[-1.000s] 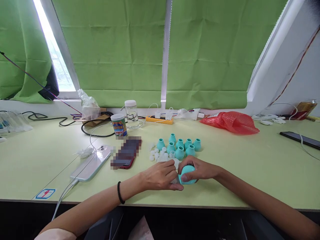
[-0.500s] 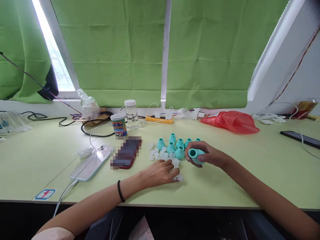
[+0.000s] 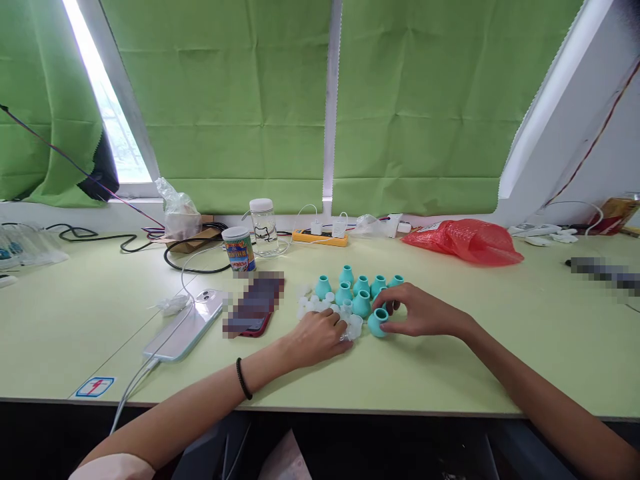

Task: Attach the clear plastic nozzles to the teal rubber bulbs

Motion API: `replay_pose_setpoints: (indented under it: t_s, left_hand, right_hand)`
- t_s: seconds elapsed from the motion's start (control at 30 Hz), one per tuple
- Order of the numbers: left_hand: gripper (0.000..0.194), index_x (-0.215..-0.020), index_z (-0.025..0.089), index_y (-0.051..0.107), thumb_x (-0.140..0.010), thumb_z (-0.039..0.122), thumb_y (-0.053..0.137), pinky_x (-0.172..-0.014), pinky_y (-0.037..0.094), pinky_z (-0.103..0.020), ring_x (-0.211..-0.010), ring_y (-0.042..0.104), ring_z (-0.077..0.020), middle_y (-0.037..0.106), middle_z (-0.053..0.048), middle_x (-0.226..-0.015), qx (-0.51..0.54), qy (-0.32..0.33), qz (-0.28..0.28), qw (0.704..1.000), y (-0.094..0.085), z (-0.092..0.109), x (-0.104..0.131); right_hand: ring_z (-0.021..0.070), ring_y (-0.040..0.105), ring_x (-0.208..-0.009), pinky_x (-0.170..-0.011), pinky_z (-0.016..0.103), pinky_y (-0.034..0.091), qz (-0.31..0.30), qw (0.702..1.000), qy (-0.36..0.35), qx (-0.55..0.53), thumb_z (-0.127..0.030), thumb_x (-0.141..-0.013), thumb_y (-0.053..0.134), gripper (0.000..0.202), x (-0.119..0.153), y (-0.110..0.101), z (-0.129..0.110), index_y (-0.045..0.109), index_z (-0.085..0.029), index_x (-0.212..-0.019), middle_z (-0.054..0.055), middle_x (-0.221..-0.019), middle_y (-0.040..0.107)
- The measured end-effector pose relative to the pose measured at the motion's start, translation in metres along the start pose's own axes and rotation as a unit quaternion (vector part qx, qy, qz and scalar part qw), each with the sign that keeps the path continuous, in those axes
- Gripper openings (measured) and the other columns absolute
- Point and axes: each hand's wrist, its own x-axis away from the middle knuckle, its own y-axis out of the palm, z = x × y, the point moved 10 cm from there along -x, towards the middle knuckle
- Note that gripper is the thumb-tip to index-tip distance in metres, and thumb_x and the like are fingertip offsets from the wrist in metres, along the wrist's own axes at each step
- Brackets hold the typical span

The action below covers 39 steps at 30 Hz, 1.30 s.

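Thumb and fingers of my right hand point(image 3: 415, 310) close around a small teal flask-shaped piece point(image 3: 377, 327), which stands upright on the table with its round mouth facing up. Several matching teal pieces point(image 3: 362, 305) stand close together just behind it; one is partly hidden by my right fingers. My left hand point(image 3: 320, 337) rests palm down, fingers curled in at the near edge of a pile of small translucent white plastic pieces point(image 3: 355, 327). Whatever lies under those fingertips is hidden.
Left of the pile lie a red-edged phone point(image 3: 256, 303) and a white phone point(image 3: 187, 327) with a cable. Behind stand a printed canister point(image 3: 239, 250), a clear jar point(image 3: 264, 230) and an orange power strip point(image 3: 320, 239). A red plastic bag point(image 3: 463, 241) lies back right.
My right hand has turned the teal piece from tilted to upright and lowered it to the table, beside the others. My left fingers have shifted slightly within the white pieces.
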Motion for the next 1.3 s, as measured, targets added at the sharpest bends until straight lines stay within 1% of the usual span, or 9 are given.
replay_pose_setpoints:
  t_s: [0.2,0.43,0.53,0.63,0.7,0.77,0.93,1.1,1.3]
  left_hand:
    - [0.03,-0.076,0.013,0.051,-0.08,0.038,0.035,-0.053,0.041,-0.028,-0.073,0.051,-0.0194,0.054,-0.007,-0.074,0.003,-0.045,-0.008,0.999,0.005,-0.011,-0.002]
    - [0.034,-0.079,0.014,0.049,-0.08,0.042,0.031,-0.056,0.043,-0.03,-0.076,0.051,-0.021,0.053,-0.008,-0.076,0.01,-0.089,-0.022,0.996,0.011,-0.026,0.0]
    - [0.03,-0.078,0.014,0.049,-0.08,0.04,0.033,-0.057,0.043,-0.03,-0.076,0.051,-0.0204,0.053,-0.008,-0.076,0.017,-0.091,-0.015,0.996,0.008,-0.026,0.001]
    - [0.025,-0.077,0.014,0.049,-0.078,0.036,0.037,-0.057,0.042,-0.03,-0.073,0.053,-0.0201,0.055,-0.008,-0.075,0.025,-0.095,-0.014,0.995,0.006,-0.024,0.002]
    - [0.022,-0.08,0.014,0.049,-0.076,0.033,0.039,-0.058,0.042,-0.03,-0.072,0.054,-0.0207,0.056,-0.007,-0.074,0.034,-0.097,-0.015,0.995,0.005,-0.024,0.002]
    - [0.023,-0.086,0.014,0.048,-0.075,0.032,0.041,-0.058,0.042,-0.031,-0.073,0.055,-0.0217,0.058,-0.007,-0.076,0.046,-0.103,-0.012,0.994,0.004,-0.024,0.002]
    - [0.029,-0.096,0.015,0.044,-0.074,0.034,0.042,-0.057,0.041,-0.031,-0.072,0.057,-0.0228,0.06,-0.008,-0.078,0.064,-0.121,-0.017,0.991,0.006,-0.029,0.004]
    - [0.031,-0.098,0.017,0.043,-0.072,0.034,0.044,-0.058,0.041,-0.03,-0.072,0.057,-0.0226,0.06,-0.006,-0.076,0.087,-0.129,-0.002,0.988,0.004,-0.032,0.005]
    - [0.033,-0.095,0.017,0.046,-0.071,0.04,0.042,-0.055,0.039,-0.027,-0.065,0.054,-0.0175,0.056,-0.003,-0.068,0.132,-0.113,0.068,0.982,-0.013,-0.029,0.008]
  right_hand:
    - [0.0125,0.051,-0.053,-0.054,0.025,0.038,0.023,0.998,0.016,0.063,-0.029,-0.066,0.053,0.022,-0.001,-0.003,0.008,0.058,-0.018,-0.083,0.001,-0.065,0.059]
    - [0.014,0.053,-0.057,-0.054,0.025,0.037,0.035,0.993,0.019,0.107,-0.033,-0.066,0.052,0.025,-0.001,-0.005,0.011,0.058,-0.02,-0.086,0.002,-0.069,0.06]
    - [0.0141,0.052,-0.057,-0.053,0.025,0.035,0.103,0.983,0.01,0.151,-0.037,-0.067,0.051,0.029,0.001,-0.013,0.004,0.056,-0.02,-0.09,0.003,-0.073,0.06]
    - [0.015,0.052,-0.064,-0.055,0.026,0.036,0.195,0.964,-0.037,0.176,-0.04,-0.069,0.048,0.04,0.007,-0.019,-0.018,0.051,-0.016,-0.101,0.007,-0.087,0.058]
    - [0.0181,0.051,-0.075,-0.064,0.029,0.037,0.214,0.953,-0.089,0.196,-0.041,-0.071,0.047,0.04,0.009,-0.012,-0.037,0.05,-0.016,-0.102,0.009,-0.093,0.055]
    - [0.0227,0.047,-0.087,-0.072,0.035,0.034,0.198,0.944,-0.125,0.232,-0.041,-0.072,0.046,0.037,0.008,0.002,-0.051,0.052,-0.018,-0.101,0.01,-0.097,0.053]
    - [0.0252,0.044,-0.088,-0.075,0.043,0.027,0.125,0.937,-0.138,0.295,-0.03,-0.078,0.041,0.026,0.0,0.036,-0.054,0.053,-0.018,-0.097,0.009,-0.085,0.056]
    - [0.0171,0.048,-0.075,-0.07,0.037,0.031,0.114,0.946,-0.158,0.258,-0.02,-0.079,0.039,0.019,0.0,0.046,-0.047,0.054,-0.017,-0.09,0.006,-0.08,0.056]
    - [0.0149,0.05,-0.076,-0.067,0.031,0.038,0.221,0.937,-0.21,0.172,-0.015,-0.078,0.045,0.016,0.011,0.026,-0.054,0.051,-0.015,-0.093,0.006,-0.083,0.057]
